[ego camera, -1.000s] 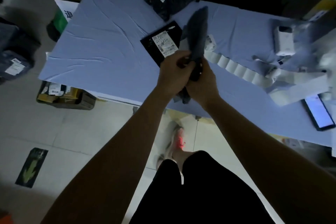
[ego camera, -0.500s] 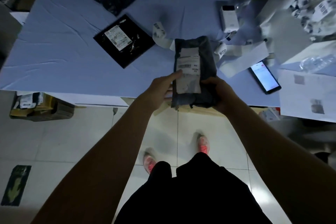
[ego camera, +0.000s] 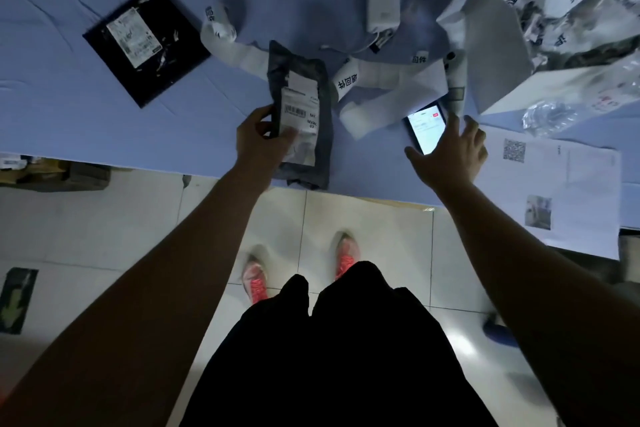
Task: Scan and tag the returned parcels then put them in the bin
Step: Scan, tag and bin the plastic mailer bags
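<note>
Far left on the desk [ego camera: 104, 135], a flat black parcel with a white label [ego camera: 147, 43] is lying untouched, waiting its turn. At the desk's near edge, the left hand [ego camera: 261, 139] is grasping the grey plastic mailer [ego camera: 300, 114], barcode label up, its grip clenched on the left side. Further right, the right hand [ego camera: 450, 152] is hovering spread and released over the lit smartphone [ego camera: 424, 130]. Scanning looks imminent; tagging and binning remain.

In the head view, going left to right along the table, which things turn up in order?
black flat parcel → left hand gripping the grey parcel → lit phone → right hand, open over the phone → white sheet with a QR code.
</note>
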{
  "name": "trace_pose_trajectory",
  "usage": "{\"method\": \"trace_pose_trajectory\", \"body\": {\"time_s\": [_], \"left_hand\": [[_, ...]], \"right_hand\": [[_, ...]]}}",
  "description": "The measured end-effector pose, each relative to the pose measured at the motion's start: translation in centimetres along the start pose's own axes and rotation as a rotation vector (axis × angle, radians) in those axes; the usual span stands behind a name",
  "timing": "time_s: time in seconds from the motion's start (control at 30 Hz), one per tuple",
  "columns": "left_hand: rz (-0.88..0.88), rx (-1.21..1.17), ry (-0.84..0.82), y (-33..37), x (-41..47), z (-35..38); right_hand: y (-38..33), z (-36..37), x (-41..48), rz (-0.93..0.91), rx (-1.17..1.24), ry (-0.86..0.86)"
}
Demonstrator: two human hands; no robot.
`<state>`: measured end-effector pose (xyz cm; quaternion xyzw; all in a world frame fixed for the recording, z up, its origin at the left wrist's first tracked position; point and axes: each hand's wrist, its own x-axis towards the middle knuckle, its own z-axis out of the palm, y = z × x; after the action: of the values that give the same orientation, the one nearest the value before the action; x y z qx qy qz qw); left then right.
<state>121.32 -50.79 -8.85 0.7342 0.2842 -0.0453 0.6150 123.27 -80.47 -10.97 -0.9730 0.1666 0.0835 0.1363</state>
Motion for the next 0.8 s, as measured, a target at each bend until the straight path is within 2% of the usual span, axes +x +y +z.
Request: {"method": "trace_pose_trajectory", "body": {"time_s": [0.13,0.3,0.43,0.6,0.8], "left_hand": [[0.040,0.050,0.022,1.3,-0.3,1.0],[0.096,0.119,0.010,2.6,-0.5,1.2],[0.164,0.167,0.026,3.7,-0.3,0.5],[0.229,0.145,0.037,5.4,-0.2,-0.9],[0.242,0.073,0.014,7.9,0.2,-2.7]], "right_hand": [[1.2,0.7,1.8,-0.027,-0.035,-0.149],[1.2,1.1,2.9,-0.025,-0.047,-0.071],[0.1,1.2,3.5,-0.026,0.008,-0.104],[-2.3,0.8,2.5,0.023,0.406,-0.113],[-6.9,-1.6,0.5,-0.060,0.763,-0.128]]}}
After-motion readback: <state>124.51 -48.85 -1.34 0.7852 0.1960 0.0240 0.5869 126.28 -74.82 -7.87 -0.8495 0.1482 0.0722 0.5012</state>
